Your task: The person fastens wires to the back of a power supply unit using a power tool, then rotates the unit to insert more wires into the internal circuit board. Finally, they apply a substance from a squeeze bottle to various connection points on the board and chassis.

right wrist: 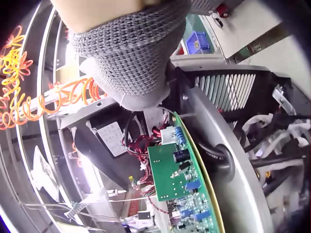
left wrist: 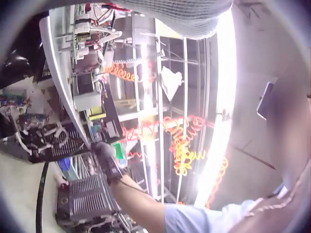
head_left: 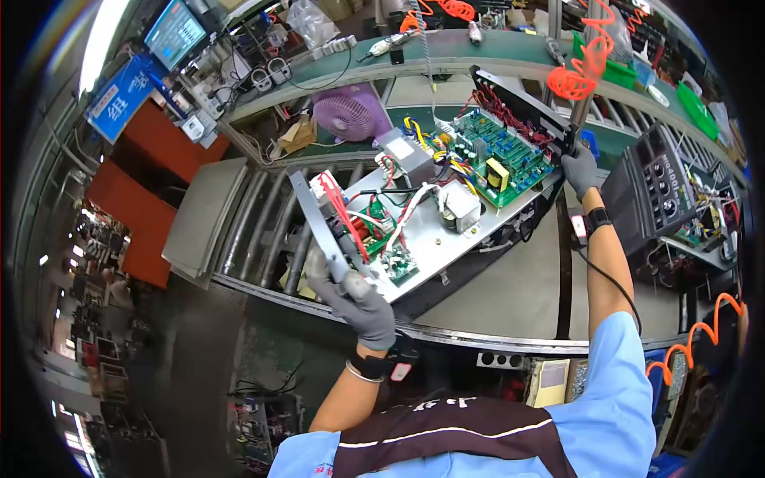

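Left arm bent low, gloved left hand (head_left: 358, 307) gripping the lower end of the grey end panel (head_left: 317, 227) of the chassis (head_left: 430, 259); right arm stretched forward, gloved right hand (head_left: 582, 170) gripping the black panel (head_left: 522, 103) at the far end, the chassis lying aslant over the roller conveyor (head_left: 267, 227), boards uppermost. Left fingers partly hidden behind the panel and blurred; right fingertips hidden by the glove's back. Legible: "MIG400" on the black machine (head_left: 653, 191), following characters unclear, and "组" on the blue sign (head_left: 119, 99); monitor (head_left: 175, 33) text too small.
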The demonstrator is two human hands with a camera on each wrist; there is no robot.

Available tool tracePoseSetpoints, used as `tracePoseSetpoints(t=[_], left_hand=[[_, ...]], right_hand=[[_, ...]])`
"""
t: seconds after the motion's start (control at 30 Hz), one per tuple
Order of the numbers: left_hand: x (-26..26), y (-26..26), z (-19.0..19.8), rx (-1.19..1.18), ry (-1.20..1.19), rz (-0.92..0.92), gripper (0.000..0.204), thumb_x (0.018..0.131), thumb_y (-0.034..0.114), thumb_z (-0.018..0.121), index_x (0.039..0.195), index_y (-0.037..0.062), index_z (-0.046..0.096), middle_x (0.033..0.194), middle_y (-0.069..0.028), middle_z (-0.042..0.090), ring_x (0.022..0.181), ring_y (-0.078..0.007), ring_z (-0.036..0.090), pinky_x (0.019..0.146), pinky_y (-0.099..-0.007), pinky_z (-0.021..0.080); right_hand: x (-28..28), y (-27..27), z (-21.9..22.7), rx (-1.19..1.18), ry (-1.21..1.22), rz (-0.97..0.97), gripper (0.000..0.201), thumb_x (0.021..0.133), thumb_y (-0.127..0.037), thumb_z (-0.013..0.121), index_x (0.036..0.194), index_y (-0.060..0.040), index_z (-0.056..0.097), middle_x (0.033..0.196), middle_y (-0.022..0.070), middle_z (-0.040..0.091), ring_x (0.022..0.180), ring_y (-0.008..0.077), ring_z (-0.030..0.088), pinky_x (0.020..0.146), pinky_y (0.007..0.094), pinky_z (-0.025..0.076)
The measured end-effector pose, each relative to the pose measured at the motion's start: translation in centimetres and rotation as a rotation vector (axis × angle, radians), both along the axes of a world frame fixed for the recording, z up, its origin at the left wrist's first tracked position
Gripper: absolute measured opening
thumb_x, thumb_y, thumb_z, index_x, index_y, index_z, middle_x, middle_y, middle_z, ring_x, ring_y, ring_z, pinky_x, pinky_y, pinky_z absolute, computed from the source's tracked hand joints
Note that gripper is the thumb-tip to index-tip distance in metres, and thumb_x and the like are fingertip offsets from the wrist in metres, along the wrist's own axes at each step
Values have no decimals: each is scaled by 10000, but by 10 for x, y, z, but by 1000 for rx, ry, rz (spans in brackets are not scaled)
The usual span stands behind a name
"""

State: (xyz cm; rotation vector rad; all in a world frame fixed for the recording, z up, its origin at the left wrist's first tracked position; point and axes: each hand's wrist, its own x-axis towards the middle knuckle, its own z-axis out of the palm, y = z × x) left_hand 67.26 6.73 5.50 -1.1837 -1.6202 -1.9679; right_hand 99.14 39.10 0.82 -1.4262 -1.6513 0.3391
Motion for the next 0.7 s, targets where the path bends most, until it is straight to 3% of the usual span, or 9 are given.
tracePoseSetpoints(t=[0.13, 0.23, 0.27, 0.33, 0.4, 0.47, 0.53, 0.6, 0.7], left_hand=[[-55, 13, 2, -18, -183, -25, 407, 936, 244, 377, 1203, -54, 455, 1174, -175, 497, 1087, -254, 491, 967, -367, 374], [-106, 21, 7, -167, -48, -72, 354, 942, 205, 371, 1158, -27, 529, 1135, -147, 553, 1077, -239, 513, 964, -343, 380], [-119, 23, 14, -188, -158, -167, 319, 931, 155, 390, 1123, -33, 562, 1101, -135, 579, 1054, -224, 534, 943, -326, 395], [-156, 26, 31, -420, -81, -323, 273, 893, 98, 445, 1077, -37, 594, 1071, -121, 602, 1030, -207, 551, 910, -306, 414], [-175, 35, 73, -713, 110, -366, 188, 822, 85, 545, 961, 23, 654, 1003, -123, 627, 973, -217, 581, 847, -319, 446], [-176, 59, 120, -988, 714, -152, 175, 822, 181, 585, 913, 59, 671, 986, -162, 626, 934, -288, 594, 805, -363, 459], [-178, 102, 138, -1014, 956, -236, 275, 827, 325, 595, 896, 71, 675, 936, -186, 636, 863, -345, 600, 747, -413, 466], [-165, 144, 154, -1417, 896, -287, 384, 829, 414, 579, 914, 52, 673, 896, -189, 653, 817, -353, 623, 712, -429, 480], [-149, 182, 145, -1479, 1042, -127, 512, 798, 503, 581, 908, 9, 656, 788, -210, 647, 744, -365, 636, 680, -443, 482]], right_hand=[[0, -77, 5, 89, -61, -54, 359, 715, -189, 585, 1045, -47, 604, 768, 169, 619, 724, 324, 615, 674, 381, 466], [2, -147, -7, 161, -77, -128, 432, 713, -136, 601, 1136, -55, 574, 830, 150, 610, 726, 330, 581, 678, 370, 466], [-2, -172, -4, 183, -58, -145, 389, 706, -132, 604, 1084, -43, 579, 822, 141, 599, 721, 332, 575, 679, 370, 467], [-12, -214, 2, 86, -75, -242, 200, 684, -101, 602, 865, -40, 543, 698, 128, 506, 640, 319, 528, 615, 376, 443], [-12, -231, 2, 92, -105, -278, 213, 678, -77, 594, 881, -51, 533, 671, 114, 467, 597, 294, 487, 584, 359, 425], [-14, -242, 9, 77, -24, -233, 281, 677, -59, 588, 953, -56, 532, 672, 96, 469, 594, 264, 479, 583, 337, 426], [-11, -243, 15, 20, -23, -201, 375, 681, -63, 588, 1050, -59, 523, 712, 90, 499, 627, 255, 513, 614, 345, 442], [-8, -244, 14, -29, -68, -228, 380, 682, -78, 595, 1053, -60, 514, 743, 101, 514, 665, 273, 533, 639, 364, 448], [-12, -245, 16, -45, -80, -254, 306, 680, -97, 601, 966, -58, 499, 782, 121, 522, 704, 313, 539, 654, 388, 443]])
